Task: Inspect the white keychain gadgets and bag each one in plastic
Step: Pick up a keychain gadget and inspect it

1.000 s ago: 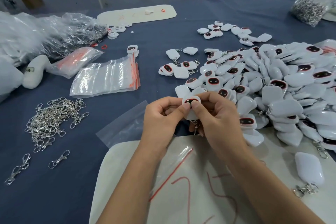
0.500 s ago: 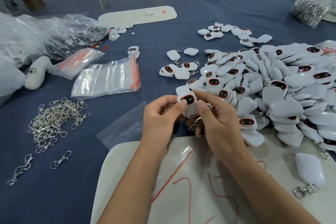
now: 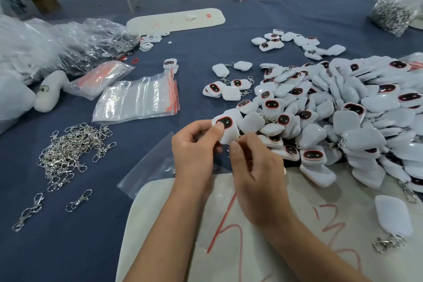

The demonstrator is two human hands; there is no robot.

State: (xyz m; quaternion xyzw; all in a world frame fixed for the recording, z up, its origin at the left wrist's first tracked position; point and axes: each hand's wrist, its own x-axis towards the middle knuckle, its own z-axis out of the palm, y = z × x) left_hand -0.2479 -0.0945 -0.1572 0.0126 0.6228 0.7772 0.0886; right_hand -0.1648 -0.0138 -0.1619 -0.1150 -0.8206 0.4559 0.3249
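white keychain gadget (image 3: 226,129) sits up in the air, over the blue counter (image 3: 114,224). the left hand (image 3: 194,151) pinches it, thumb on its dark face. the right hand (image 3: 256,167) has curled fingers just under it, touching its bottom edge. a big pile of gadgets (image 3: 343,117) lies to the right. clear bags (image 3: 137,98) lie to the left.

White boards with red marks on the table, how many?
2. The near board lies at the table's front edge; the far board lies across the blue cloth. The plastic heaps on the left may hide others.
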